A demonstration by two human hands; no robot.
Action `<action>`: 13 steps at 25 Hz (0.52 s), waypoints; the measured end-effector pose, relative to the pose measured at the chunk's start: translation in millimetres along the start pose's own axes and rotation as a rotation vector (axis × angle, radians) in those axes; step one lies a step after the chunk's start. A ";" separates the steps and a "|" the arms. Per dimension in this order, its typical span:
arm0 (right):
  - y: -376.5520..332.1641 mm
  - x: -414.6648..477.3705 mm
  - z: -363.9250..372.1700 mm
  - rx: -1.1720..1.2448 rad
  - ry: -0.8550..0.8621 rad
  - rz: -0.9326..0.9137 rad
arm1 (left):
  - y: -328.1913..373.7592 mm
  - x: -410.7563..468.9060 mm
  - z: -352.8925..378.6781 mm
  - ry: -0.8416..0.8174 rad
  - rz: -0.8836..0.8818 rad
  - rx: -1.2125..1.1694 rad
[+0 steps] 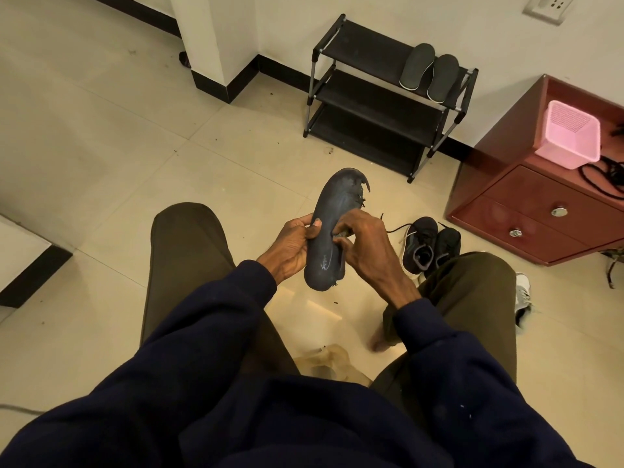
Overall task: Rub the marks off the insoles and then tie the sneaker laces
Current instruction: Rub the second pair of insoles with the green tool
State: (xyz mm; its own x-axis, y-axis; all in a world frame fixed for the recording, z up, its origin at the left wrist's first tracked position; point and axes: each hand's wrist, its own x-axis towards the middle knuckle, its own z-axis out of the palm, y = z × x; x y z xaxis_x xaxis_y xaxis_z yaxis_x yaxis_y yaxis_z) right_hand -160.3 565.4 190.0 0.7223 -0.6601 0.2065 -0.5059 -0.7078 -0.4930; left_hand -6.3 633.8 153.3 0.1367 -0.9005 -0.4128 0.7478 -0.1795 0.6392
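I hold a dark blue insole (332, 211) upright above the floor between my knees. Its toe edge is torn and a pale scribble mark shows near its heel. My left hand (292, 246) grips its left edge, thumb across the face. My right hand (363, 239) pinches a small dark object, perhaps an eraser, against the insole's right edge. A pair of black sneakers (429, 243) with loose laces stands on the floor to the right, by my right knee. Two more insoles (430, 70) lie on the top shelf of the shoe rack.
A black three-tier shoe rack (378, 106) stands against the far wall. A red-brown drawer cabinet (540, 211) at right carries a pink basket (570, 136) and black cords. A grey-white shoe (522, 295) lies beside my right leg. Dark crumbs dot the tiled floor.
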 end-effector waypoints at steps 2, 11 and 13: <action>14.2 1.8 -6.1 0.006 0.066 0.074 | 1.0 -0.6 -0.4 -0.017 -0.003 -0.004; 1.4 0.5 4.3 -0.044 -0.010 0.025 | -4.1 2.1 -1.4 -0.015 -0.017 0.009; 14.3 4.5 -1.4 -0.074 0.069 0.104 | -5.1 1.9 -3.3 -0.033 -0.022 0.017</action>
State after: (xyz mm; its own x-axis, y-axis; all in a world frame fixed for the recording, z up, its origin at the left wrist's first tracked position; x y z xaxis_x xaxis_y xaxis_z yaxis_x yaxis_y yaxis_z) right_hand -165.0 551.9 185.0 0.6309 -0.7450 0.2166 -0.6118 -0.6494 -0.4516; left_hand -7.6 634.4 147.1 0.0983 -0.9088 -0.4055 0.7393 -0.2061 0.6411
